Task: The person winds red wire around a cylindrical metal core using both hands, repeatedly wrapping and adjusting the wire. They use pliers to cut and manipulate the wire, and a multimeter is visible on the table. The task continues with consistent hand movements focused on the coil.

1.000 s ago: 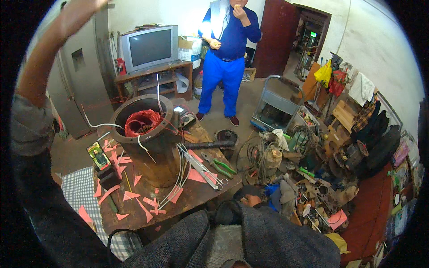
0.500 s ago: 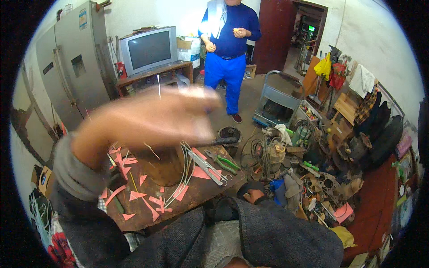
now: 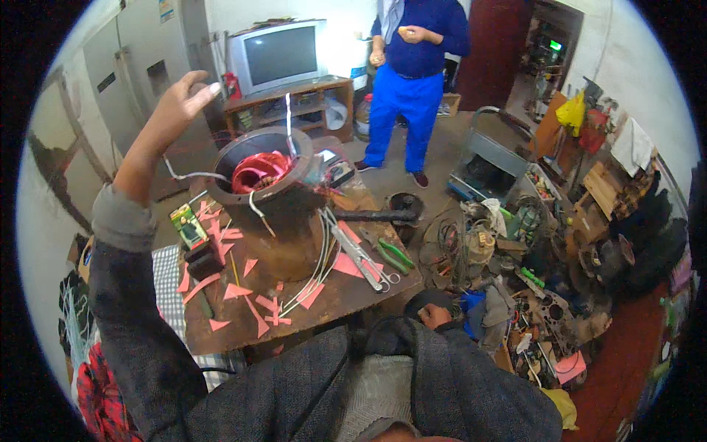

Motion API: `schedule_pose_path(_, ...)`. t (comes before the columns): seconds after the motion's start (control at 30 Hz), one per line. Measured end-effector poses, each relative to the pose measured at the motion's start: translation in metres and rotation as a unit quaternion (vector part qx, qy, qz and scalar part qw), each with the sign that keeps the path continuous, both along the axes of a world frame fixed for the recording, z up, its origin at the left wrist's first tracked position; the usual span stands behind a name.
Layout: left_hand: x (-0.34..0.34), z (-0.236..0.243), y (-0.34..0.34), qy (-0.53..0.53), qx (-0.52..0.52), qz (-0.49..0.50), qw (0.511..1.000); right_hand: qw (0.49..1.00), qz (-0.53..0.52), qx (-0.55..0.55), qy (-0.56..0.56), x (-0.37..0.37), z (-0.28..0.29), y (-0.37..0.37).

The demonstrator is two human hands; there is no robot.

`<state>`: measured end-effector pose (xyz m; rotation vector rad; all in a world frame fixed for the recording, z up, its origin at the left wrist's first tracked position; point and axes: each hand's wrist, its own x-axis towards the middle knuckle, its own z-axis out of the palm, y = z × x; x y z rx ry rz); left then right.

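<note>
My left hand [image 3: 183,99] is raised above the left side of the table, with thumb and forefinger apart and nothing visible between them. Beside it stands a metal motor housing [image 3: 254,254], a cylinder with red copper windings [image 3: 259,171] inside. White-sleeved leads [image 3: 289,118] stick out over its rim. My right hand [image 3: 434,315] rests low near my lap by the table's front right corner; its fingers are too small and shadowed to make out. Scissors [image 3: 387,280] and green-handled pliers [image 3: 396,255] lie on the table, with pink paper scraps [image 3: 254,318] around the housing.
A person [image 3: 412,74] in blue trousers stands across the table, near a television [image 3: 283,55] on a wooden cabinet. To the right are a hand trolley [image 3: 482,158] and a heap of tools and metal parts [image 3: 549,302]. A fridge [image 3: 132,66] stands at the left.
My left hand has swung up and to the left, away from the front of the housing, uncovering its windings. The view has shifted slightly. My right hand stays low near my lap.
</note>
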<state>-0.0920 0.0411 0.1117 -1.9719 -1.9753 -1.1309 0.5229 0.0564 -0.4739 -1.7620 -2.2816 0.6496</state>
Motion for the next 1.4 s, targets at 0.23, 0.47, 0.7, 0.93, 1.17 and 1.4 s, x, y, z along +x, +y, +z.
schedule_pose_path(0.23, -0.022, -0.017, 0.014, 0.171, -0.112, 0.073, 0.976, 0.993, -0.059, 0.004, 0.106, 0.024, -0.034, 0.001)
schedule_pose_path(0.47, -0.034, -0.025, 0.024, 0.066, -0.263, -0.110, 0.956, 0.968, 0.138, 0.125, 0.168, 0.046, -0.075, 0.022)
schedule_pose_path(0.7, -0.046, -0.059, 0.047, 0.237, -0.208, -0.102, 0.943, 0.984, 0.138, 0.054, 0.099, 0.053, -0.060, 0.026)
schedule_pose_path(0.93, -0.037, -0.039, 0.045, 0.249, -0.266, -0.049, 0.930, 0.994, 0.060, -0.019, 0.093, 0.059, -0.035, 0.028)
schedule_pose_path(1.17, -0.020, 0.016, 0.017, 0.408, -0.143, -0.002, 0.902, 0.998, -0.002, 0.016, 0.058, 0.033, -0.045, 0.015)
schedule_pose_path(1.4, -0.017, 0.090, -0.040, 0.483, -0.082, 0.095, 0.867, 0.995, 0.053, 0.019, 0.077, 0.036, -0.040, 0.017)
